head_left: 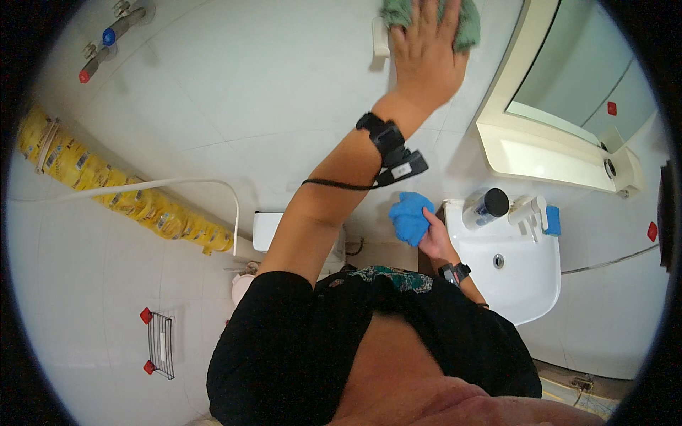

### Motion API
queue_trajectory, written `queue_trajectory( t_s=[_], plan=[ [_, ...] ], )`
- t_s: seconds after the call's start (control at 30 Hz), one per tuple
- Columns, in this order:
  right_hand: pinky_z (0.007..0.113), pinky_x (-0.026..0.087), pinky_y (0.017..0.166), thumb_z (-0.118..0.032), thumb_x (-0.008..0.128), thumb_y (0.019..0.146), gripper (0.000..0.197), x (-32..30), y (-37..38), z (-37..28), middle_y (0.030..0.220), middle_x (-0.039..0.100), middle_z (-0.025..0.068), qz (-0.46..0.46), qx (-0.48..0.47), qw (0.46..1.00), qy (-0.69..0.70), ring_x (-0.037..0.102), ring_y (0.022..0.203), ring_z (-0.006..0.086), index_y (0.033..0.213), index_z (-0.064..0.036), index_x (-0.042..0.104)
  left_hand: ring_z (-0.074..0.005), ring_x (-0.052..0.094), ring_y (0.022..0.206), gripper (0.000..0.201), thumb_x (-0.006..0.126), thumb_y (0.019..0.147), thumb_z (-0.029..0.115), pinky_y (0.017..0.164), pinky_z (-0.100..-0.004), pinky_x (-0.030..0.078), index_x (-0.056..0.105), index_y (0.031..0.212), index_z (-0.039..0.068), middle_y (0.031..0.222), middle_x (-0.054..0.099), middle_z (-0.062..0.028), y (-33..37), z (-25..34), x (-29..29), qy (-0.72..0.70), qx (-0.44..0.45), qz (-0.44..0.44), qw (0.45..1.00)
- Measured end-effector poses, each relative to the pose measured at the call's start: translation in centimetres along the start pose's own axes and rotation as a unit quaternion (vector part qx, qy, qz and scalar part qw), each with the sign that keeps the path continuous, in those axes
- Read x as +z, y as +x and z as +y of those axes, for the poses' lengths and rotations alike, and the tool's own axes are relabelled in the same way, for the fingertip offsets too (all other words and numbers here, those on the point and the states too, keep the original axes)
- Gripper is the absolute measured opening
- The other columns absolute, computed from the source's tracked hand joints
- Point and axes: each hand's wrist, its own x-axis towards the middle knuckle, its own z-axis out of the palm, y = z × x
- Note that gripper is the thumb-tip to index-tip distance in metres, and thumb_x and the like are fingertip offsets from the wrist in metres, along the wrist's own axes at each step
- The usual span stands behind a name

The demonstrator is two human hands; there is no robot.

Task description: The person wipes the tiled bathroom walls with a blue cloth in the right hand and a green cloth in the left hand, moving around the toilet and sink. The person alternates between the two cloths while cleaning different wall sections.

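Observation:
High on the white tiled wall, my left hand (pixel 428 60) lies flat over a green cloth (pixel 467 28), pressing it to the tiles with its fingers stretched out. Beside that cloth is a small white wall fitting (pixel 381 37). Lower down, by the left edge of the white washbasin (pixel 522 287), my right hand (pixel 438 241) is closed around a bunched blue cloth (pixel 410 218). Part of the right hand's grip is hidden behind the cloth. Both wrists wear black straps, and a black cable runs from the left one.
A dark-capped bottle (pixel 490 206), a white tap (pixel 527 210) and a blue sponge (pixel 552 221) are at the basin's back. Above it juts a cream mirror shelf (pixel 540 157). Leftward are a yellow-wrapped pipe (pixel 135 192), a white hose (pixel 177 181), two valves (pixel 106 50) and a wire rack (pixel 161 346).

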Motion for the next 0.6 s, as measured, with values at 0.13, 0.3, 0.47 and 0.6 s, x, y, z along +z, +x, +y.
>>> queue_trajectory(
  t_s=[0.13,0.3,0.47,0.6],
  plan=[
    [0.043,0.041,0.103,-0.029,0.043,0.1,0.048,-0.5,-0.2,-0.2,0.135,0.051,0.0152,-0.008,-0.012,1.0,0.011,0.052,0.121,0.0296,0.139,-0.0016,0.038,-0.042,0.011,0.143,0.081,0.059,0.078,0.015,0.109,-0.0613,0.008,0.024,0.151,0.017,0.155,0.013,-0.0225,2.7,-0.1,-0.2,0.153,-0.015,0.005,0.988],
    [0.044,0.041,0.103,-0.029,0.043,0.1,0.047,-1.9,-0.4,-0.5,0.135,0.051,0.0156,0.005,-0.018,1.0,0.02,0.053,0.12,0.0303,0.138,-0.0007,0.039,-0.0415,0.019,0.14,0.07,0.057,0.081,0.017,0.103,-0.0638,0.019,0.034,0.147,0.018,0.155,0.019,-0.0196,1.0,-0.5,0.0,0.062,0.018,-0.035,0.997],
    [0.043,0.042,0.103,-0.029,0.044,0.1,0.048,-2.7,-0.1,-0.4,0.135,0.051,0.0149,0.01,-0.008,1.0,0.017,0.053,0.12,0.0298,0.138,-0.0009,0.039,-0.0284,0.042,0.126,0.07,0.065,0.076,0.025,0.092,-0.0514,0.032,0.041,0.141,0.037,0.146,0.036,-0.008,-4.8,-0.6,0.0,0.068,0.126,-0.172,0.975],
    [0.044,0.041,0.104,-0.03,0.046,0.1,0.048,-2.2,0.1,-0.7,0.135,0.051,0.0152,0.008,-0.007,1.0,0.009,0.052,0.121,0.0295,0.138,-0.001,0.039,-0.0129,0.058,0.099,0.066,0.065,0.073,0.024,0.08,-0.043,0.035,0.048,0.136,0.031,0.145,0.04,-0.0027,-6.5,-0.8,0.0,0.101,0.192,-0.186,0.958]
  ],
)
